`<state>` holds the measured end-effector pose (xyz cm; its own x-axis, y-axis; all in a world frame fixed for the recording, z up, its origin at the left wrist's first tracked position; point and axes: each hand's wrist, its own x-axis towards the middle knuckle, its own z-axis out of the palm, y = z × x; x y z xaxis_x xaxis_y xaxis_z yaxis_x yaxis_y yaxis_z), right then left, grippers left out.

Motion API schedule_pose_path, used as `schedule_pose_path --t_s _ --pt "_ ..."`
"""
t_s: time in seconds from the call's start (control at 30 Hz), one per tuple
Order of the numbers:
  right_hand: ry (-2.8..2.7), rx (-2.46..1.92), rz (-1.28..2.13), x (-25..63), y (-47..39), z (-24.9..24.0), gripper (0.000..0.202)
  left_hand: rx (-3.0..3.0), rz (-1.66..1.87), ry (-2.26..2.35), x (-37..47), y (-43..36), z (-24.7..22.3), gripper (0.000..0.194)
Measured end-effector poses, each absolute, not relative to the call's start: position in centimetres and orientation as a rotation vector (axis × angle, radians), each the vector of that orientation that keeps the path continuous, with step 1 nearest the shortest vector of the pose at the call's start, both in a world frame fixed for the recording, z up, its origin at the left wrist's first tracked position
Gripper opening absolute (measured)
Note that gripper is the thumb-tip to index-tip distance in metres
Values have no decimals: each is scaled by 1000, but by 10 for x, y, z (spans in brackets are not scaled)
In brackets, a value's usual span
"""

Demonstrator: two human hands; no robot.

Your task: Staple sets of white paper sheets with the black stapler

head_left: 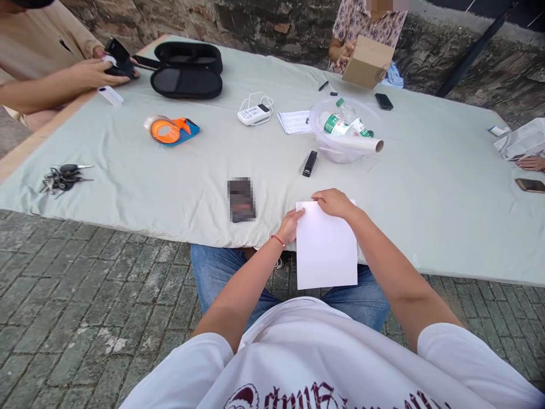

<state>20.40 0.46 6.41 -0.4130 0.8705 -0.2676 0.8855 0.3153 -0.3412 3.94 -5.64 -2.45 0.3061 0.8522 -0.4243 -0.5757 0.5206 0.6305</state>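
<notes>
White paper [327,250], which may be one sheet or a thin stack, lies over the table's front edge and hangs toward my lap. My left hand [290,225] grips its upper left edge, thumb on top and fingers underneath. At the top edge, my right hand [333,203] is closed over the paper with its fingers curled; the fingertips are partly hidden. Just beyond my hands lies a black stapler [310,163]. To the left, a dark, blurred-out flat item [242,200] rests on the cloth.
A plastic basin [317,122] holds bottles and a cardboard tube. Around the table [170,182] are a tape dispenser [172,130], keys [66,178], a black case [187,82], a white corded device [255,114] and printed sheets [293,122]. Other people sit at the left, far side and right; one holds a cardboard box [368,62].
</notes>
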Motion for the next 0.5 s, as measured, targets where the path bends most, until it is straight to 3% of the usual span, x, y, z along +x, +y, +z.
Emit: schedule_pose_path --t_s 0.5 --pt "2537 1613 -899 209 3 63 26 481 1013 871 42 -61 -25 44"
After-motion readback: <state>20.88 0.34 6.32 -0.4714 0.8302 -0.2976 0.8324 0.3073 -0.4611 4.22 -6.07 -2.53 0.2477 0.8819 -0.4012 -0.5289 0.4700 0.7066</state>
